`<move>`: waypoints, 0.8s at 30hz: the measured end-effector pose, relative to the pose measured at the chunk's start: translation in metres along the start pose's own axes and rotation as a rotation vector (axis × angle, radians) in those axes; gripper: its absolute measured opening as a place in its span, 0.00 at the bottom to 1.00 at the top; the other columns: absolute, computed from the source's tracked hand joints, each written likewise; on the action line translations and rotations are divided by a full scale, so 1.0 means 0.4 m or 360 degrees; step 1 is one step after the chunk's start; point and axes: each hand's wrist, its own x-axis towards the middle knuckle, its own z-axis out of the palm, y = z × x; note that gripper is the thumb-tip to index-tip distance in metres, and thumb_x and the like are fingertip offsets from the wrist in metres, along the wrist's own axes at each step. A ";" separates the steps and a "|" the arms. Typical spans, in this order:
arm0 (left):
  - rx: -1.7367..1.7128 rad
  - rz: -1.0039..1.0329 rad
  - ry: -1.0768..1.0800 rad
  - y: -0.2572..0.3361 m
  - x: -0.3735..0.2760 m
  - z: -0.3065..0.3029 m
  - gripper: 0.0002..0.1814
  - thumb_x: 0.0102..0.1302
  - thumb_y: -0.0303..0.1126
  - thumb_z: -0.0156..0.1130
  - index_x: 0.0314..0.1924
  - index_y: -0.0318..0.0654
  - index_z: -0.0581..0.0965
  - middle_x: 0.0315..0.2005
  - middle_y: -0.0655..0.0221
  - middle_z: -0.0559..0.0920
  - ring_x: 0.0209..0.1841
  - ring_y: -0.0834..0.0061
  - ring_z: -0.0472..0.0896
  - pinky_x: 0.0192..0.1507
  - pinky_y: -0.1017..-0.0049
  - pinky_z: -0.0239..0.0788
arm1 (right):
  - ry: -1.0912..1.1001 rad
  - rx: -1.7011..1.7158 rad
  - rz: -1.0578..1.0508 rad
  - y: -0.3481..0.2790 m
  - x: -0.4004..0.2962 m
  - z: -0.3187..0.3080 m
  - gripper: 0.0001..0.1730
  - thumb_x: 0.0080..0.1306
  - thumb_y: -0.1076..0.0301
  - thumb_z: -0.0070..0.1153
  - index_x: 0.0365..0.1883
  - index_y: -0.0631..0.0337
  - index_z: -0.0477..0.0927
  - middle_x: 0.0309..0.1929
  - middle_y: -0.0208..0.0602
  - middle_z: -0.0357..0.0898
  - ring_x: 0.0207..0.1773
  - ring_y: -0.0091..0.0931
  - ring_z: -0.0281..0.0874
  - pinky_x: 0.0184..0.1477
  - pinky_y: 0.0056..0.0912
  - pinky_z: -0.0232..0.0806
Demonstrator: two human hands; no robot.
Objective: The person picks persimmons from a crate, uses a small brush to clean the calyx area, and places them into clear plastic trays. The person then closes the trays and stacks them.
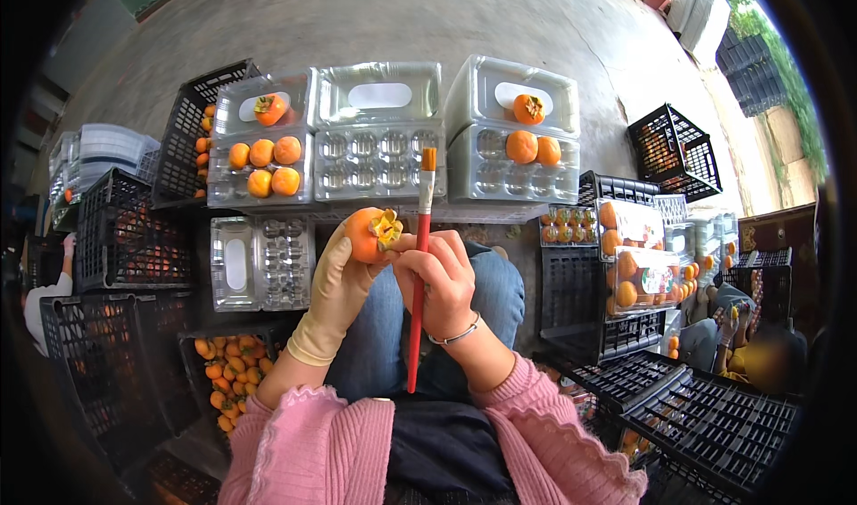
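My left hand, in a cream rubber glove, holds an orange persimmon with its dried green-yellow calyx turned to the right. My bare right hand grips a red-handled flat paintbrush, bristles pointing away from me, and its fingertips touch the calyx. Beyond my hands stand stacks of clear plastic trays with round hollows. The left tray bears several persimmons, the middle tray has bare hollows, and the right tray holds two. One persimmon lies on the left lid, another on the right lid.
A black crate of persimmons is at my lower left, with more black crates beyond it. An open clear box lies left of my knees. Packed boxes and black crates stand right. People sit at both sides.
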 end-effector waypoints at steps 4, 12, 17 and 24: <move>-0.0071 -0.0155 0.0098 -0.009 0.000 0.011 0.27 0.68 0.48 0.46 0.58 0.35 0.65 0.54 0.64 0.72 0.55 0.73 0.73 0.56 0.70 0.68 | 0.0040 0.0050 0.0123 -0.003 0.009 0.001 0.14 0.44 0.85 0.62 0.25 0.60 0.71 0.28 0.34 0.78 0.30 0.32 0.72 0.33 0.29 0.67; -0.0452 -0.0418 0.0058 -0.033 0.010 0.042 0.25 0.70 0.46 0.43 0.59 0.36 0.65 0.55 0.61 0.72 0.56 0.69 0.73 0.55 0.67 0.69 | 0.0107 0.0378 0.0772 0.008 -0.011 -0.008 0.10 0.59 0.82 0.55 0.31 0.62 0.67 0.29 0.33 0.74 0.30 0.16 0.68 0.36 0.17 0.65; -0.0248 -0.0474 -0.0035 -0.058 0.061 0.013 0.27 0.69 0.48 0.46 0.59 0.36 0.65 0.54 0.61 0.73 0.55 0.67 0.74 0.53 0.69 0.71 | 0.0377 0.0450 0.0985 0.036 -0.028 -0.044 0.09 0.59 0.81 0.56 0.31 0.62 0.68 0.30 0.33 0.75 0.28 0.18 0.70 0.32 0.21 0.67; 0.1902 0.0466 -0.0439 -0.127 0.357 0.060 0.31 0.52 0.30 0.66 0.57 0.38 0.66 0.47 0.59 0.75 0.49 0.66 0.76 0.55 0.71 0.66 | 0.0858 0.0608 0.0995 0.144 -0.111 -0.111 0.09 0.62 0.82 0.52 0.33 0.62 0.65 0.34 0.32 0.71 0.33 0.17 0.68 0.38 0.18 0.65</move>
